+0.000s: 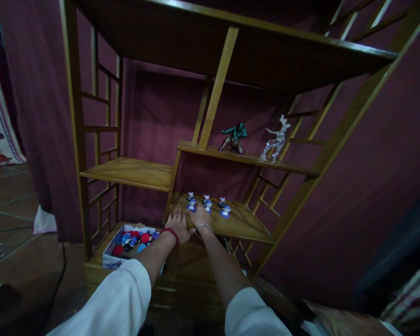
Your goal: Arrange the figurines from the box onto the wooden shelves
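My left hand (179,225), with a red bead bracelet at the wrist, is open with fingers stretched out at the front edge of the low shelf (247,224). My right hand (200,216), wearing a pale bangle, reaches onto that shelf. Its fingers close at the base of the front-left small figurine (192,205), which has a purple base; the fingertips are partly hidden. To its right are a front-middle figurine (208,205) and a front-right figurine (225,211). Behind them stands a row of darker figurines (222,201).
An open box (112,261) of red and blue pieces sits lower left. Above, a dark green crouching figure (236,137) and a clear figure (276,142) stand on a higher shelf (248,158). A wooden post (220,84) and lattice sides frame the unit.
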A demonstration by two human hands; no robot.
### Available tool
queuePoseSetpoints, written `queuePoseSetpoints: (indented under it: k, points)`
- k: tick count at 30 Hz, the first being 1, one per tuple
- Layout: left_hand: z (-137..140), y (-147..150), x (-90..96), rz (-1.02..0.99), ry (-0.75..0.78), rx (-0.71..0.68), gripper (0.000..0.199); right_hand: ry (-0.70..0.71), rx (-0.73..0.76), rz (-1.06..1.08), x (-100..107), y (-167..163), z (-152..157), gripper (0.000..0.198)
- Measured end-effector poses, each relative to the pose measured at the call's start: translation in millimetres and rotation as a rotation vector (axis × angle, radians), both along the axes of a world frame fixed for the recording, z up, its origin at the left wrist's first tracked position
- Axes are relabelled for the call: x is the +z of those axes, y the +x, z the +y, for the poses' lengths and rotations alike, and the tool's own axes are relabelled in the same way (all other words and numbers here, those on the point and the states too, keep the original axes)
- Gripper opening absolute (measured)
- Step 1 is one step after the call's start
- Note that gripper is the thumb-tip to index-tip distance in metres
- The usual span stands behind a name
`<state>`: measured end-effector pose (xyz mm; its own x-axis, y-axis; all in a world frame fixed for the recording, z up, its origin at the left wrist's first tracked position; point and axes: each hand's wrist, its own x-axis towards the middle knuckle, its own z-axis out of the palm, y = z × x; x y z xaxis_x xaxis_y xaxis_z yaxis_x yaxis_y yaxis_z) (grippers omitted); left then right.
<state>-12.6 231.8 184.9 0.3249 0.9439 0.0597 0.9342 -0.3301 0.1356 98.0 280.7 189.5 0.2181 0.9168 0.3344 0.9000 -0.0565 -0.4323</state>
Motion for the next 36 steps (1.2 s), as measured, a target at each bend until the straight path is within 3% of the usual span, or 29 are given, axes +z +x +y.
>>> queuePoseSetpoints:
  k: [23,30,36]
  points:
    - [4.1,-0.9,-0.9,0.032,-0.026,-0.013,0.082,-0.020,0.029,-0.021,1.8,-9.1,6.1,0.033]
    - [-2.3,-2.3,10.5,0.027,-0.086,-0.003,0.085,0.113,0.114,0.098,-6.4,-4.2,2.7,0.031]
    - [-8.0,-4.2,14.5,0.036,-0.088,-0.013,0.084,0.276,-0.161,0.238,-7.8,17.7,-14.8,0.032]
